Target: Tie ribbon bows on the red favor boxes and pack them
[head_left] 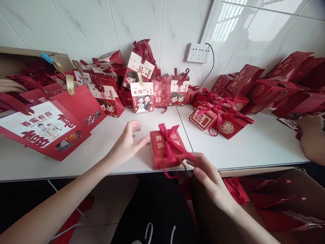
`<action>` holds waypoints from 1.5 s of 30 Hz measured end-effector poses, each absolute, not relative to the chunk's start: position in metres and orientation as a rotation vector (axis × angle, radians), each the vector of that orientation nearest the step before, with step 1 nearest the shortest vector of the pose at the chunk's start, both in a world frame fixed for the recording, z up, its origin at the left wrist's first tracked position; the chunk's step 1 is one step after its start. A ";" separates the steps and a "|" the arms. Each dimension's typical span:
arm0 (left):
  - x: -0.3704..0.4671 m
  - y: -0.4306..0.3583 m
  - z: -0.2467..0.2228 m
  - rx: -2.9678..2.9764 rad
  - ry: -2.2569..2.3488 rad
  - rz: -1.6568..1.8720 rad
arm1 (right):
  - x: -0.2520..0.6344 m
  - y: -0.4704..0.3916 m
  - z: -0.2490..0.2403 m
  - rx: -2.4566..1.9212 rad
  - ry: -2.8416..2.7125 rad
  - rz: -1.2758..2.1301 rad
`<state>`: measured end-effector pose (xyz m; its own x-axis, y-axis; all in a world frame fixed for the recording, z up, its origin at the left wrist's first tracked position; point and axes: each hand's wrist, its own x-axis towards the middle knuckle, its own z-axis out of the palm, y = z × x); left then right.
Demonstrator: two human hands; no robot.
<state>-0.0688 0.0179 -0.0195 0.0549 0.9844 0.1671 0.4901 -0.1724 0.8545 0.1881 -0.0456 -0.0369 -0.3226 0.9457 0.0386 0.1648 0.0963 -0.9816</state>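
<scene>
A red gift box (pixel 158 152) with a ribbon bow on top lies near the front edge of the white table (pixel 122 135). To its left, my left hand (pixel 128 142) has its fingers apart, the thumb close to the box's side. My right hand (pixel 207 173) is at the box's right, fingertips by the end of the ribbon (pixel 175 149); whether they pinch it is blurred. A thin cord hangs from the box over the table edge.
Red gift boxes (pixel 142 98) stand along the wall, with ribboned boxes (pixel 203 117) at right. Large bags (pixel 66 118) are at left. A cardboard box (pixel 299 179) holds more below the right edge. Other people's hands (pixel 311 137) show at both sides. A socket (pixel 197 53) is on the wall.
</scene>
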 end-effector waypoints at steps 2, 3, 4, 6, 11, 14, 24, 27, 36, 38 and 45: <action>-0.076 0.027 -0.018 1.719 1.609 1.206 | 0.186 -0.056 -0.030 -1.152 -1.826 1.321; -0.078 0.029 -0.016 1.694 1.610 1.232 | 0.185 -0.059 -0.028 -1.173 -1.922 1.334; -0.080 0.029 -0.013 1.665 1.586 1.236 | 0.185 -0.061 -0.027 -1.199 -1.991 1.332; -0.080 0.025 -0.007 1.629 1.535 1.207 | 0.185 -0.059 -0.026 -1.267 -2.032 1.278; -0.070 0.014 -0.004 1.668 1.427 0.914 | 0.180 -0.035 -0.027 -1.349 -1.922 1.127; -0.065 0.017 -0.005 1.750 1.273 0.782 | 0.168 -0.027 -0.025 -1.239 -1.972 1.285; -0.063 0.057 0.006 1.944 0.859 0.641 | 0.129 -0.034 -0.024 -0.904 -1.778 1.834; -0.054 0.055 0.013 2.056 0.898 0.647 | 0.114 -0.035 -0.027 -0.829 -1.516 2.022; -0.032 0.050 0.021 2.161 1.049 0.638 | 0.078 -0.035 -0.023 -0.841 -0.997 1.965; -0.030 0.049 0.019 2.181 1.081 0.642 | 0.077 -0.036 -0.023 -0.841 -0.974 1.926; -0.021 0.044 0.006 2.079 1.098 0.789 | 0.096 -0.043 -0.030 -0.918 -1.362 1.714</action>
